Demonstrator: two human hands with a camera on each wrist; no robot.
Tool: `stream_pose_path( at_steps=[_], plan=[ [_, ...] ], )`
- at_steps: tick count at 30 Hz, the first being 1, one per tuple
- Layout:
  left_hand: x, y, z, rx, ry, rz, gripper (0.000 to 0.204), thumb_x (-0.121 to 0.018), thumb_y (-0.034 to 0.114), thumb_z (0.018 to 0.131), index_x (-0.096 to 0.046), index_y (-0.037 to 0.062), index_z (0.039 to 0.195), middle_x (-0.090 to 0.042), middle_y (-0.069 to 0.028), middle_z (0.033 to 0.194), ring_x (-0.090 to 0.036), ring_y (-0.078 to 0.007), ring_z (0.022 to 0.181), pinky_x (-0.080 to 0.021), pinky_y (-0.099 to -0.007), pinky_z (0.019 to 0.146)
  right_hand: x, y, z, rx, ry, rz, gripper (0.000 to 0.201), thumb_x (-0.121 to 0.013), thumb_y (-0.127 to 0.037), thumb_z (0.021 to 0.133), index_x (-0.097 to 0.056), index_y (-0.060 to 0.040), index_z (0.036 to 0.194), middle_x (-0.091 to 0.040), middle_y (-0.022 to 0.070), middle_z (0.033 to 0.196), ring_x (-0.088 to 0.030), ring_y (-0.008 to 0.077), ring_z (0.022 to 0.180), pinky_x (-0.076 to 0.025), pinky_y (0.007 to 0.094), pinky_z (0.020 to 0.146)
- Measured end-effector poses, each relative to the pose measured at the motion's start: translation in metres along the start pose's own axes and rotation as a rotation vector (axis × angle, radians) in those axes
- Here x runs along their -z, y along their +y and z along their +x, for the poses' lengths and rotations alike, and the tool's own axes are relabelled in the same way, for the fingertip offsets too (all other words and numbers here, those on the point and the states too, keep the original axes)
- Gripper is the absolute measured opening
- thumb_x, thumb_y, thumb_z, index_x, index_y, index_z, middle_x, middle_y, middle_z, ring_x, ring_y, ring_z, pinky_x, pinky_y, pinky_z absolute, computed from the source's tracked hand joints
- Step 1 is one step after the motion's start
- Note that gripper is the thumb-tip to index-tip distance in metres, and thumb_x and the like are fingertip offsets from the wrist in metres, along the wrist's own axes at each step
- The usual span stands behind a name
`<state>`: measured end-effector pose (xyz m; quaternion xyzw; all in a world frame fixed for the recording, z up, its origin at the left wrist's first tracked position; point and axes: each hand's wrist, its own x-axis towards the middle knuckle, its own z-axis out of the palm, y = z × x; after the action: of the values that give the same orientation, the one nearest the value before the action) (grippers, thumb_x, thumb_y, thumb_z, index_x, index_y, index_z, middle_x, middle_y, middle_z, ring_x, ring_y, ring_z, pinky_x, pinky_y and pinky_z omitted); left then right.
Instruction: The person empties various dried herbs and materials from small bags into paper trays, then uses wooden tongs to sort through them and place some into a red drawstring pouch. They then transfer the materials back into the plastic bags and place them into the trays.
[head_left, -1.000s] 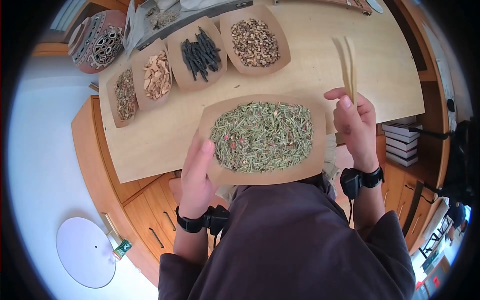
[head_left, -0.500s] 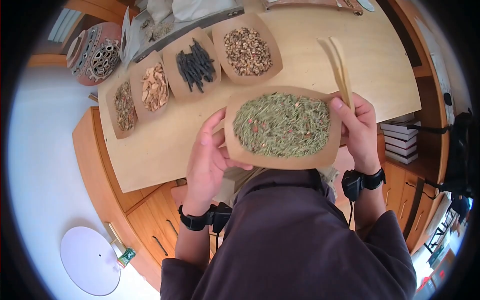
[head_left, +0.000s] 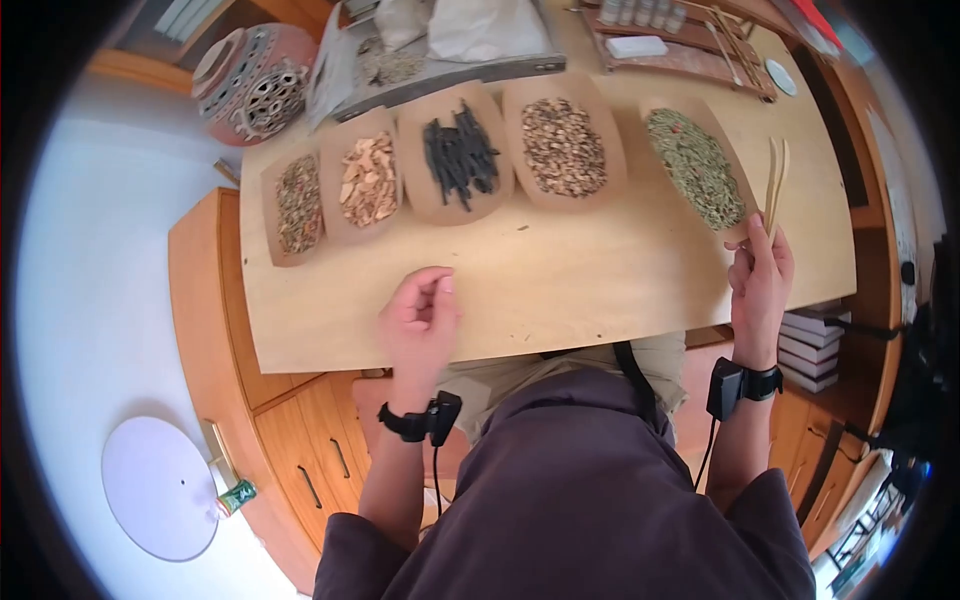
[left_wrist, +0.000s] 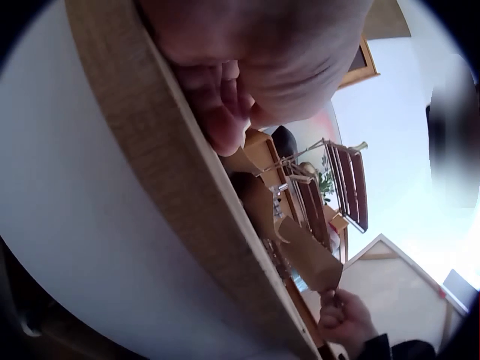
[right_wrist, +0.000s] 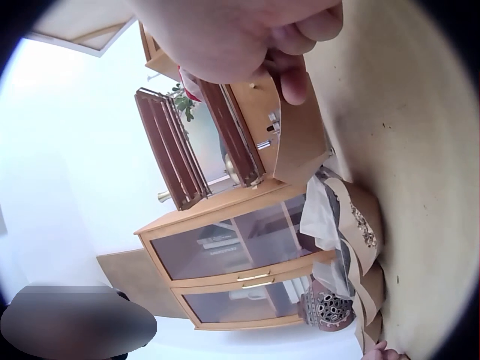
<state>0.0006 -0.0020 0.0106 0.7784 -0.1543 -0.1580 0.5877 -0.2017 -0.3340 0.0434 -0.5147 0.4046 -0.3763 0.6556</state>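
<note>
My right hand (head_left: 763, 285) grips the near end of a brown paper tray (head_left: 738, 172) and a pair of slim wooden tweezers (head_left: 777, 180) that point up away from me. Chopped green herb (head_left: 697, 165) fills that tray. In the right wrist view the underside of the tray (right_wrist: 300, 142) shows tilted above the table. My left hand (head_left: 420, 320) holds nothing, its fingers loosely curled over the table's front part. Beyond it, four trays stand in a row: mixed dried herb (head_left: 298, 207), pale chips (head_left: 368, 180), black sticks (head_left: 460, 155) and brown bits (head_left: 563, 147).
Behind the row lies a grey tray (head_left: 480, 80) with white bags (head_left: 475, 28). A patterned clay pot (head_left: 255, 85) stands at the back left. At the back right is a wooden rack (head_left: 690, 70) with small jars, beside a white disc (head_left: 780, 77).
The tray of green herb went from over my lap to the far right, carried by my right hand with the tweezers. My left hand let go of it and now hovers over the table.
</note>
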Motion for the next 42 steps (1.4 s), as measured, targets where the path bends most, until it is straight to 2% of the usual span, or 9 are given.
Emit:
stream_pose_path(
  at_steps=[2, 6, 16, 20, 21, 24, 28, 37, 42],
  plan=[
    [-0.005, -0.006, -0.003, -0.086, 0.041, 0.055, 0.012, -0.067, 0.008, 0.104, -0.069, 0.0011, 0.114, -0.067, 0.0012, 0.084, -0.061, -0.0041, 0.069, -0.05, -0.02, 0.061, -0.006, 0.009, 0.003, 0.024, -0.004, -0.037, 0.013, -0.063, -0.018, 0.108, -0.068, -0.0065, 0.11, -0.066, -0.0009, 0.075, -0.028, -0.0015, 0.046, -0.017, 0.0218, 0.041],
    [-0.006, -0.004, -0.002, -0.074, 0.071, -0.07, 0.008, -0.073, 0.008, 0.1, -0.073, 0.0015, 0.105, -0.068, 0.0016, 0.084, -0.058, -0.0013, 0.069, -0.047, -0.0173, 0.058, -0.016, 0.014, 0.01, -0.046, -0.036, -0.108, 0.015, -0.064, -0.021, 0.108, -0.066, -0.0074, 0.113, -0.071, 0.0018, 0.08, -0.028, -0.0021, 0.045, -0.018, 0.0206, 0.041],
    [-0.006, 0.001, -0.002, -0.142, 0.038, 0.049, 0.008, -0.074, 0.007, 0.098, -0.072, -0.0007, 0.098, -0.065, -0.0013, 0.081, -0.058, -0.0037, 0.067, -0.045, -0.0191, 0.055, -0.03, 0.01, 0.009, -0.05, -0.116, -0.243, 0.021, -0.063, -0.022, 0.108, -0.064, -0.0074, 0.123, -0.074, 0.0009, 0.084, -0.031, -0.0038, 0.045, -0.019, 0.0194, 0.04],
    [-0.005, -0.001, -0.002, -0.148, 0.042, 0.07, 0.007, -0.074, 0.005, 0.097, -0.071, -0.0013, 0.096, -0.064, -0.0019, 0.08, -0.057, -0.0047, 0.065, -0.046, -0.02, 0.054, -0.025, 0.007, -0.002, 0.076, -0.025, -0.364, 0.032, -0.063, -0.023, 0.108, -0.059, -0.0061, 0.135, -0.064, -0.0051, 0.075, -0.036, -0.004, 0.05, -0.022, 0.0175, 0.045],
    [-0.004, -0.002, -0.002, -0.15, 0.039, 0.083, 0.007, -0.073, 0.005, 0.098, -0.071, -0.0013, 0.096, -0.064, -0.0018, 0.08, -0.057, -0.0048, 0.066, -0.046, -0.02, 0.055, -0.025, 0.003, -0.005, 0.088, -0.016, -0.357, 0.032, -0.065, -0.018, 0.106, -0.061, -0.0034, 0.134, -0.059, -0.0065, 0.071, -0.039, -0.0021, 0.054, -0.027, 0.0193, 0.049],
    [-0.005, -0.002, -0.002, -0.13, 0.04, 0.063, 0.009, -0.073, 0.007, 0.099, -0.07, -0.0014, 0.096, -0.065, -0.0016, 0.079, -0.058, -0.0049, 0.066, -0.046, -0.0199, 0.055, -0.018, 0.018, -0.007, 0.2, 0.029, -0.373, 0.03, -0.065, -0.017, 0.106, -0.061, -0.0026, 0.132, -0.058, -0.0064, 0.071, -0.043, -0.0004, 0.059, -0.03, 0.0196, 0.053],
    [-0.003, -0.008, -0.001, -0.176, 0.024, 0.112, 0.009, -0.069, 0.007, 0.103, -0.067, -0.0012, 0.1, -0.064, 0.0011, 0.076, -0.057, -0.0034, 0.063, -0.045, -0.0192, 0.056, -0.01, 0.012, -0.017, 0.183, 0.007, -0.38, 0.038, -0.062, -0.01, 0.106, -0.051, -0.0031, 0.142, -0.058, -0.0048, 0.072, -0.048, 0.0008, 0.065, -0.035, 0.0186, 0.058],
    [-0.004, -0.007, -0.002, -0.105, 0.051, 0.034, 0.011, -0.072, 0.009, 0.101, -0.069, -0.0008, 0.097, -0.065, 0.0021, 0.077, -0.056, -0.0017, 0.065, -0.044, -0.0179, 0.056, -0.008, 0.001, -0.014, 0.233, 0.084, -0.205, 0.038, -0.057, -0.006, 0.108, -0.045, -0.0041, 0.143, -0.069, 0.0019, 0.092, -0.053, 0.0051, 0.069, -0.043, 0.021, 0.062],
    [-0.004, -0.007, -0.002, -0.111, 0.066, -0.004, 0.011, -0.07, 0.009, 0.102, -0.069, -0.0009, 0.097, -0.065, 0.0017, 0.077, -0.055, -0.0023, 0.064, -0.045, -0.0191, 0.056, 0.012, 0.027, -0.019, 0.326, 0.065, -0.632, 0.036, -0.059, -0.006, 0.104, -0.049, -0.0051, 0.138, -0.069, 0.0057, 0.085, -0.059, 0.0122, 0.067, -0.048, 0.0285, 0.062]
  ],
)
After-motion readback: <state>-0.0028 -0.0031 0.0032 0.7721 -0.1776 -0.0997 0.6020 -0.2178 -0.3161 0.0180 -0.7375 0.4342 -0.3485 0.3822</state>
